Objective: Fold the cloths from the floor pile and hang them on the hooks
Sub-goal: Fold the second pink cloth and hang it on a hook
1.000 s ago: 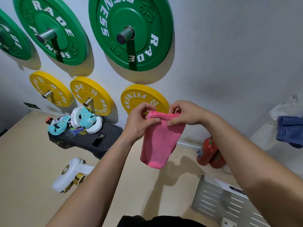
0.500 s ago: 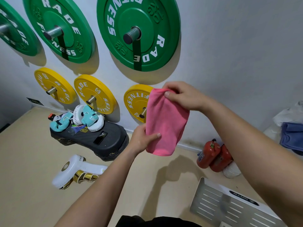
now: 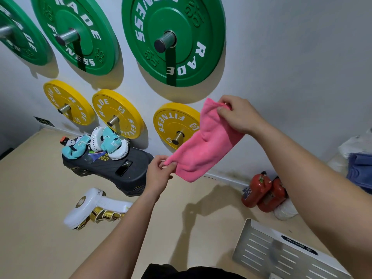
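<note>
The pink cloth [image 3: 203,146] hangs in the air, stretched on a slant between both hands and clear of the floor [image 3: 30,198]. The right hand [image 3: 239,115] is the higher one, close to the wall [image 3: 291,67], with its thumb and fingers curled round the cloth's top corner. The left hand [image 3: 159,172] sits lower and nearer the body, pinching the bottom corner between thumb and fingertips. Neither hand is free. Held at opposite corners like this, the cloth is pulled fairly flat, which looks meant to even it out so its edges can be matched for a fold. It is already doubled, judging by the soft rounded bottom edge. The cloth's middle crosses in front of the right rim of a yellow weight plate [image 3: 175,121] without clearly touching it. A blue cloth [image 3: 360,172] lies well apart at the far right.
</note>
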A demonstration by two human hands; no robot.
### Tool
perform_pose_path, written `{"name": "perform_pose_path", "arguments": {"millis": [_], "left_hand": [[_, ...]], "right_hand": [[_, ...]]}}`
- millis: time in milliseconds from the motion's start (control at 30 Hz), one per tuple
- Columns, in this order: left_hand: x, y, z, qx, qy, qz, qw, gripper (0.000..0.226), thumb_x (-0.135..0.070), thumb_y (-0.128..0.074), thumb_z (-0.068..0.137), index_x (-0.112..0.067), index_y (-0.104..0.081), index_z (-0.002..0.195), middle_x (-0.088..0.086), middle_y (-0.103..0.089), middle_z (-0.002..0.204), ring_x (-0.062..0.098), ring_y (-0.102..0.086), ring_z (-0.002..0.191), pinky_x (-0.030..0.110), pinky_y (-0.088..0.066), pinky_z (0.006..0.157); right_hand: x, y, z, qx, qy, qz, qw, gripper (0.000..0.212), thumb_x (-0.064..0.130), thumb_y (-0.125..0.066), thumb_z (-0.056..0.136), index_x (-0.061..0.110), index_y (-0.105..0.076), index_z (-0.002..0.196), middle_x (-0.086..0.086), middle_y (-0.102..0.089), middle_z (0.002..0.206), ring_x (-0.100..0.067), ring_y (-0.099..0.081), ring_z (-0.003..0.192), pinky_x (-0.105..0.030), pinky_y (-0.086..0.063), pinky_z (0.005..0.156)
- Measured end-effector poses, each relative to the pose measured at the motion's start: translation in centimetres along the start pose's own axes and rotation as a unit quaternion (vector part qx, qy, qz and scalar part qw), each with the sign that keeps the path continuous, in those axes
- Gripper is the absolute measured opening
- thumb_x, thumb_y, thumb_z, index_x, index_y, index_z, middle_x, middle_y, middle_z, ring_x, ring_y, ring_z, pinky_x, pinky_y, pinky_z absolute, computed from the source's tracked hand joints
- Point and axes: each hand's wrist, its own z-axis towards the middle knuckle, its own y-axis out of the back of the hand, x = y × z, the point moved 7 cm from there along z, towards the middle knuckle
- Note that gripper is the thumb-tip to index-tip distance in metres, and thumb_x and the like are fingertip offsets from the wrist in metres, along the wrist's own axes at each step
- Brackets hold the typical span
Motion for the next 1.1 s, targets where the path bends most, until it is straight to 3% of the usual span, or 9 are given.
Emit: {"name": "perform_pose_path", "arguments": {"millis": [100, 167, 300, 433, 567, 733, 900, 1000, 1100], "left_hand": [[-3.2, -0.8, 0.4, -0.012, -0.099, 0.081, 0.992, 0.015, -0.027, -0.079, 0.075, -0.025, -0.065, 0.082, 0.005, -0.067, 0.076, 0.020, -0.057, 0.067, 0.037, -0.048, 0.061], [-4.9, -1.8, 0.2, 0.002, -0.140, 0.103, 0.985, 0.015, -0.021, -0.080, 0.078, -0.021, -0.066, 0.084, 0.001, -0.066, 0.077, 0.016, -0.056, 0.070, 0.034, -0.048, 0.066], [-6.6, -2.9, -0.4, 0.044, -0.164, 0.112, 0.979, 0.020, -0.026, -0.082, 0.075, -0.019, -0.066, 0.085, -0.003, -0.063, 0.074, 0.010, -0.052, 0.066, 0.030, -0.048, 0.067], [-7.1, -3.5, -0.9, 0.087, -0.163, 0.097, 0.978, 0.021, -0.028, -0.081, 0.080, -0.017, -0.064, 0.084, 0.001, -0.062, 0.075, 0.010, -0.051, 0.067, 0.029, -0.046, 0.065], [-7.1, -3.9, -1.6, 0.111, -0.150, 0.067, 0.980, 0.032, -0.044, -0.075, 0.080, -0.015, -0.063, 0.086, -0.002, -0.060, 0.078, 0.013, -0.052, 0.074, 0.032, -0.044, 0.069], [-7.7, -3.8, -1.9, 0.065, -0.166, 0.083, 0.981, 0.022, -0.033, -0.072, 0.085, -0.015, -0.060, 0.083, 0.002, -0.064, 0.083, 0.012, -0.055, 0.076, 0.030, -0.045, 0.071], [-7.7, -2.5, -1.2, -0.008, -0.138, -0.003, 0.990, 0.012, -0.016, -0.067, 0.086, -0.010, -0.056, 0.085, 0.008, -0.064, 0.081, 0.020, -0.061, 0.077, 0.042, -0.047, 0.071], [-7.6, -2.9, -1.4, 0.041, -0.134, 0.035, 0.990, 0.029, -0.035, -0.076, 0.079, -0.019, -0.060, 0.098, -0.006, -0.067, 0.096, 0.009, -0.063, 0.086, 0.028, -0.051, 0.073], [-6.9, -3.8, -1.3, 0.094, -0.143, 0.134, 0.976, 0.037, -0.044, -0.080, 0.074, -0.026, -0.064, 0.102, -0.011, -0.069, 0.101, 0.011, -0.064, 0.097, 0.032, -0.051, 0.083]], "right_hand": [[0.1, -2.9, -0.7, 0.057, -0.025, -0.055, 0.997, 0.014, 0.036, -0.051, 0.084, 0.030, -0.057, 0.095, -0.005, -0.065, 0.092, -0.031, -0.059, 0.088, -0.037, -0.046, 0.070], [0.2, -4.9, -1.4, 0.089, -0.002, -0.068, 0.994, 0.027, 0.042, -0.057, 0.086, 0.033, -0.055, 0.112, -0.006, -0.066, 0.100, -0.030, -0.060, 0.089, -0.035, -0.044, 0.069], [1.4, -8.8, -3.7, 0.204, 0.104, -0.012, 0.973, 0.062, 0.044, -0.070, 0.084, 0.038, -0.046, 0.141, 0.004, -0.056, 0.142, -0.019, -0.055, 0.125, -0.035, -0.046, 0.100], [1.3, -9.7, -4.2, 0.182, 0.106, 0.030, 0.977, 0.039, 0.052, -0.064, 0.080, 0.033, -0.069, 0.114, 0.012, -0.070, 0.116, -0.011, -0.062, 0.108, -0.040, -0.050, 0.095], [1.1, -9.5, -4.2, 0.169, 0.098, 0.028, 0.980, 0.029, 0.054, -0.062, 0.078, 0.034, -0.071, 0.097, 0.015, -0.071, 0.101, -0.009, -0.063, 0.097, -0.042, -0.052, 0.088], [1.1, -9.9, -4.1, 0.169, 0.094, 0.009, 0.981, 0.035, 0.058, -0.057, 0.075, 0.035, -0.071, 0.098, 0.015, -0.071, 0.101, -0.012, -0.063, 0.098, -0.044, -0.053, 0.085], [0.6, -10.1, -4.1, 0.164, 0.084, -0.012, 0.983, 0.031, 0.057, -0.054, 0.075, 0.038, -0.068, 0.096, 0.017, -0.069, 0.101, -0.013, -0.061, 0.097, -0.045, -0.053, 0.082], [0.5, -9.8, -4.0, 0.157, 0.074, -0.003, 0.985, 0.031, 0.060, -0.053, 0.075, 0.041, -0.067, 0.094, 0.018, -0.069, 0.099, -0.012, -0.061, 0.096, -0.044, -0.054, 0.081], [0.8, -9.6, -3.7, 0.155, 0.074, -0.013, 0.985, 0.033, 0.060, -0.052, 0.074, 0.041, -0.067, 0.096, 0.016, -0.069, 0.101, -0.013, -0.062, 0.098, -0.043, -0.054, 0.082]]}}
